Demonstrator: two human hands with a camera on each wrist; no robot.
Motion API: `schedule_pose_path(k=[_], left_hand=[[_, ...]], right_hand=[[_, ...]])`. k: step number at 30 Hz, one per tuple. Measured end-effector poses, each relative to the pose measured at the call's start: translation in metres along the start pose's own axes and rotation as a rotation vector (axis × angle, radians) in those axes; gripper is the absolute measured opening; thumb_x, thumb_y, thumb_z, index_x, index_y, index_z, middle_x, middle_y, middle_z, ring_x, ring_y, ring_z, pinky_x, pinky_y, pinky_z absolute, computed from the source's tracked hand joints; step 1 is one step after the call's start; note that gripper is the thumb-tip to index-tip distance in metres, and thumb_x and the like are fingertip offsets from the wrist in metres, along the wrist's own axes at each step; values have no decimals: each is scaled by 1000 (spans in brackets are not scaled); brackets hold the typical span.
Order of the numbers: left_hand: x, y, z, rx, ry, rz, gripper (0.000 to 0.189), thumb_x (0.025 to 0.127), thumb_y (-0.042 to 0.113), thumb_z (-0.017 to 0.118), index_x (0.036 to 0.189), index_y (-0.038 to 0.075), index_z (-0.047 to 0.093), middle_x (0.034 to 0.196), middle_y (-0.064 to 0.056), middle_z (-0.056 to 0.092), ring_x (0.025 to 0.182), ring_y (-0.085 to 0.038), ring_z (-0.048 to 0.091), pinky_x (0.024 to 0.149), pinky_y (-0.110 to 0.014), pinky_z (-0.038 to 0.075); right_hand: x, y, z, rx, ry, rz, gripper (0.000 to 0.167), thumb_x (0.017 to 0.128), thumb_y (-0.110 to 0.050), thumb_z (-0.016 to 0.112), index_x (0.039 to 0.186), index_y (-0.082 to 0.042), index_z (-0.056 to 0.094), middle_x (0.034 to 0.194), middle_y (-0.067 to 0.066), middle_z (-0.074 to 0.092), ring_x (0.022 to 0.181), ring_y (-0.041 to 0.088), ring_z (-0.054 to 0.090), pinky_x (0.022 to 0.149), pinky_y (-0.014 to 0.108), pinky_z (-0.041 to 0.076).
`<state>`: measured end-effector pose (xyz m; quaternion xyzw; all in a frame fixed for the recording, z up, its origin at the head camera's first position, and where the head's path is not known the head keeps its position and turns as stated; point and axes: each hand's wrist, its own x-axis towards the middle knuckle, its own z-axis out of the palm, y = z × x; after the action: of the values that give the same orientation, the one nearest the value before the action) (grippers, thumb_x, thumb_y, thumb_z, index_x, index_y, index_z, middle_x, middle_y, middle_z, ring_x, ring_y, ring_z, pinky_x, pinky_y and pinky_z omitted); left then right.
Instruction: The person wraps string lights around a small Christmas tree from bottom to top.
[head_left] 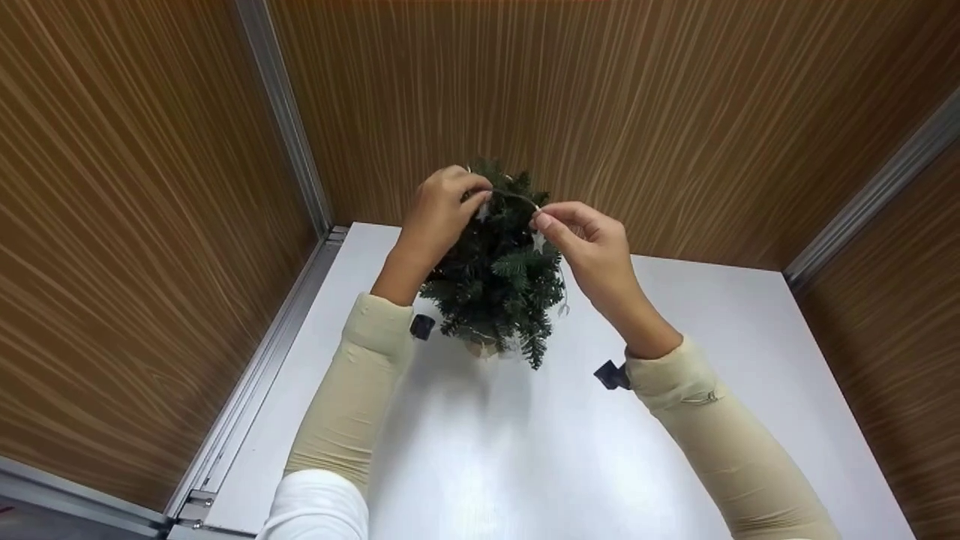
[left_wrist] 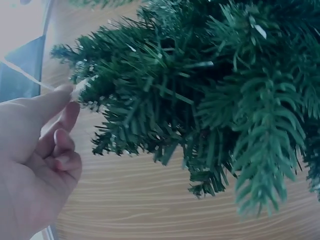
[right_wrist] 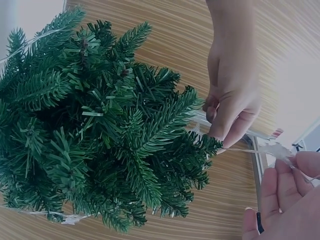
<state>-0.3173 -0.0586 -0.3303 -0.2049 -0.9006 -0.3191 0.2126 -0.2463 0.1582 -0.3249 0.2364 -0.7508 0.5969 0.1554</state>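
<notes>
A small artificial Christmas tree [head_left: 491, 277] with dense green branches stands on the white table. My left hand [head_left: 442, 206] is at its top left and pinches a thin string of star lights [head_left: 517, 196] between thumb and fingertips. To the right of the top, my right hand [head_left: 592, 240] pinches the same string, which bows between the two hands. In the right wrist view, a pale translucent star [right_wrist: 274, 149] lies at the right fingertips. Another star [head_left: 538, 241] hangs against the branches below that hand. More string runs along the tree's lower side in the right wrist view.
Wood-grain panels [head_left: 525, 90] rise behind the tree and on both sides, joined by metal rails [head_left: 289, 112]. The white tabletop [head_left: 525, 465] stretches in front. Small black devices [head_left: 422, 326] sit at both wrists, beside rolled beige sleeves.
</notes>
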Motion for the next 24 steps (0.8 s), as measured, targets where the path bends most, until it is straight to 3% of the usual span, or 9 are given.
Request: schedule_pose_path(k=[5,12,24], left_hand=[[7,-6,-3,26,84,46,20,100,25,64,110,13,76,111,-4,70,104,-21,64,92,-36,52],[24,-9,-9,12,170,98,19,101,20,63,109,8,76,111,-6,72,105,-22,65,94,-35,51],[40,-29,-14,-63,202,-11,18,99,16,65,108,4,76,110,-9,72,102,-22,67,92,-34,52]], right_hand=[[0,2,0,-55,-1,-26,23,98,-18,68,104,4,74,102,2,66,99,17,59,87,28,49],[0,3,1,-133,12,63,21,96,-18,71,106,0,76,101,5,71,93,16,60,79,24,50],[4,11,4,-193,26,96,19,96,-17,71,105,-2,78,94,12,74,91,16,63,76,22,49]])
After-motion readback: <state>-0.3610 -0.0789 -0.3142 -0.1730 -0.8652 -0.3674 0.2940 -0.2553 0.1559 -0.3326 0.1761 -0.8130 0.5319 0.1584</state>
